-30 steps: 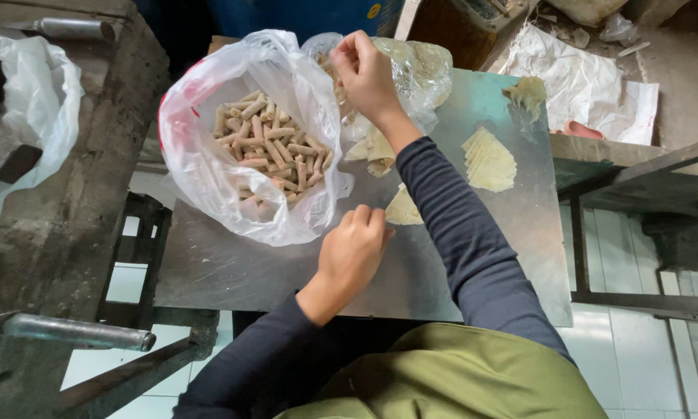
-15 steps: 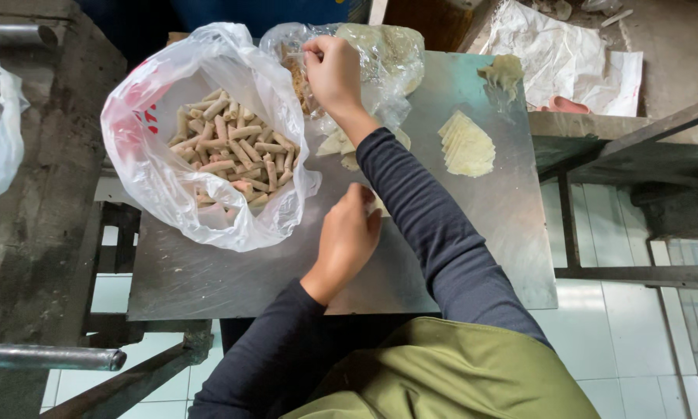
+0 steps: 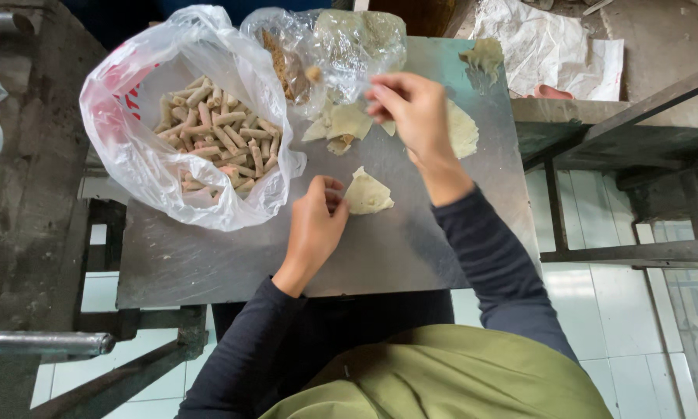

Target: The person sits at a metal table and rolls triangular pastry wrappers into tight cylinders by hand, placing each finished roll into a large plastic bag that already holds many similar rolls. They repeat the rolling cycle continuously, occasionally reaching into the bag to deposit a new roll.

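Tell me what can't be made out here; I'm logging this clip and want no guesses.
- Head view: whatever the right hand pinches; its own fingers cover it.
- Contents of the clear bag; crinkled, glaring plastic blurs them.
- Lower rolls in the white bag; upper rolls and bag folds hide them.
- Left hand fingertips on the wrapper; curled under.

We have open table [image 3: 233, 264] along the near edge; a white bag of rolls [image 3: 202, 132] blocks the left, a clear plastic bag [image 3: 341, 46] and scattered wrappers [image 3: 461, 128] crowd the far side.
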`<move>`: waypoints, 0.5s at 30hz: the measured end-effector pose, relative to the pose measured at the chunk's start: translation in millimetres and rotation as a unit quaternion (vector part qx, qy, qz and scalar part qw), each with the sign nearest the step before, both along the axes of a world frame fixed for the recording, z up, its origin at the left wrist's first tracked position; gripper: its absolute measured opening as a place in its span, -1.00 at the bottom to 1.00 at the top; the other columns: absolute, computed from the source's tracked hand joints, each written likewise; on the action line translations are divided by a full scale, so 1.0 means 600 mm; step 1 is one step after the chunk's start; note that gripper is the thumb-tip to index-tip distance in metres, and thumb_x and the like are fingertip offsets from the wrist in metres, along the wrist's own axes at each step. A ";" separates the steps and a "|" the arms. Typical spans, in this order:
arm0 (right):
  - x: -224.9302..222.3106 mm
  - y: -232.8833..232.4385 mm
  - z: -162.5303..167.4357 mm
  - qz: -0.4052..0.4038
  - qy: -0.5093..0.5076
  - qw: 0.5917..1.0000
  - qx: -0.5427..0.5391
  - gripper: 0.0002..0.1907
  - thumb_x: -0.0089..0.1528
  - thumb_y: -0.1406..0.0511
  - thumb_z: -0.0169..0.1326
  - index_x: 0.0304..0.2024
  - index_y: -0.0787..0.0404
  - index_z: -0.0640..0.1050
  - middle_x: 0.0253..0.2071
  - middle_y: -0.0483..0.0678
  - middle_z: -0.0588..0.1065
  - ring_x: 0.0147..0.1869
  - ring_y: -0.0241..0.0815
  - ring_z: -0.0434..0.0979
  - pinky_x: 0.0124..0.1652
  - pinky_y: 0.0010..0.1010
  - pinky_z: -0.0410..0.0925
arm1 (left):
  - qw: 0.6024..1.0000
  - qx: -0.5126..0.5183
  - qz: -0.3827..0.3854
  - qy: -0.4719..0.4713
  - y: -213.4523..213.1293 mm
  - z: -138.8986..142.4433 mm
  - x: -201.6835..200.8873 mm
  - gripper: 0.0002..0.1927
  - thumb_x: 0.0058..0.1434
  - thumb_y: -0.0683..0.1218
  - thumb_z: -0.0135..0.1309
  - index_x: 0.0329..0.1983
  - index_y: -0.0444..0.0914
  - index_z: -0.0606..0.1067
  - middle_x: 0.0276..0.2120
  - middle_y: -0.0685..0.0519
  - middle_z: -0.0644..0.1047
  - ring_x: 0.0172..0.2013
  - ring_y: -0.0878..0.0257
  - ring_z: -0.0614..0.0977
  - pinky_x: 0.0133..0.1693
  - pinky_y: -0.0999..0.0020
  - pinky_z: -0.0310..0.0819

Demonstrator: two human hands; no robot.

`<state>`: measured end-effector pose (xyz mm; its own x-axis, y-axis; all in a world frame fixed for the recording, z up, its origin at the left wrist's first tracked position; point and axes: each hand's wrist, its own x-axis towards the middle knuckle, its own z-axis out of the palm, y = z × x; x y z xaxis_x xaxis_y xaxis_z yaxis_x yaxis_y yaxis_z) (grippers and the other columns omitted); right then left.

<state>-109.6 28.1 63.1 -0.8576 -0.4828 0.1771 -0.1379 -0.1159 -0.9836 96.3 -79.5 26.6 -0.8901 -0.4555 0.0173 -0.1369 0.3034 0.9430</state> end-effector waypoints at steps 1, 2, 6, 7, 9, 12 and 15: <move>0.016 0.036 0.001 0.000 -0.009 1.000 0.000 -0.80 0.33 0.43 0.13 -0.01 0.41 0.61 -0.21 0.04 0.63 -0.29 -0.27 0.63 -0.30 -0.48 0.49 | 1.000 0.004 0.000 -0.013 0.000 0.001 0.005 -0.73 0.18 -0.23 0.15 -0.05 -0.35 0.44 -0.38 -0.09 0.65 -0.37 0.13 0.71 -0.30 0.29 0.56; 0.033 0.071 0.001 0.000 -0.027 1.000 0.006 -0.79 0.34 0.43 0.12 0.00 0.41 0.60 -0.19 0.04 0.62 -0.26 -0.27 0.62 -0.26 -0.48 0.49 | 1.000 0.001 -0.002 -0.007 0.000 0.001 0.010 -0.73 0.19 -0.23 0.15 -0.06 -0.35 0.44 -0.37 -0.08 0.65 -0.35 0.14 0.71 -0.29 0.30 0.57; 0.104 0.171 -0.022 -0.007 -0.074 0.996 0.045 -0.81 0.32 0.44 0.12 -0.03 0.40 0.61 -0.20 0.05 0.62 -0.25 -0.27 0.61 -0.24 -0.46 0.48 | 1.000 0.002 0.003 0.022 -0.002 -0.004 0.019 -0.73 0.18 -0.23 0.17 -0.06 -0.35 0.44 -0.32 -0.05 0.64 -0.31 0.19 0.72 -0.26 0.36 0.60; 0.117 0.183 -0.033 0.000 -0.070 0.996 0.054 -0.81 0.31 0.44 0.12 -0.04 0.39 0.62 -0.20 0.04 0.62 -0.25 -0.27 0.62 -0.24 -0.45 0.48 | 1.000 0.005 0.007 0.030 -0.002 -0.006 0.020 -0.72 0.17 -0.23 0.17 -0.06 -0.35 0.44 -0.30 -0.05 0.64 -0.30 0.20 0.73 -0.26 0.37 0.60; 0.138 0.200 -0.054 0.008 -0.079 0.994 0.074 -0.82 0.31 0.45 0.12 -0.05 0.38 0.63 -0.20 0.03 0.64 -0.26 -0.29 0.61 -0.24 -0.47 0.47 | 0.999 0.010 0.018 0.039 -0.002 -0.011 0.019 -0.72 0.19 -0.23 0.16 -0.05 -0.35 0.44 -0.30 -0.05 0.65 -0.31 0.21 0.72 -0.26 0.37 0.59; 0.153 0.208 -0.071 0.007 -0.061 0.992 0.106 -0.82 0.33 0.46 0.11 -0.04 0.35 0.65 -0.18 0.00 0.64 -0.23 -0.32 0.60 -0.21 -0.50 0.46 | 0.998 0.011 0.028 0.048 -0.001 -0.016 0.016 -0.74 0.21 -0.24 0.14 -0.03 -0.35 0.45 -0.29 -0.05 0.66 -0.30 0.22 0.73 -0.26 0.38 0.59; 0.175 0.202 -0.072 -0.014 0.013 0.989 0.144 -0.82 0.35 0.47 0.10 -0.04 0.32 0.66 -0.18 -0.02 0.65 -0.20 -0.32 0.61 -0.17 -0.52 0.47 | 0.998 0.013 0.030 0.054 0.001 -0.018 0.015 -0.74 0.21 -0.25 0.13 -0.03 -0.35 0.45 -0.29 -0.05 0.66 -0.30 0.23 0.74 -0.26 0.39 0.59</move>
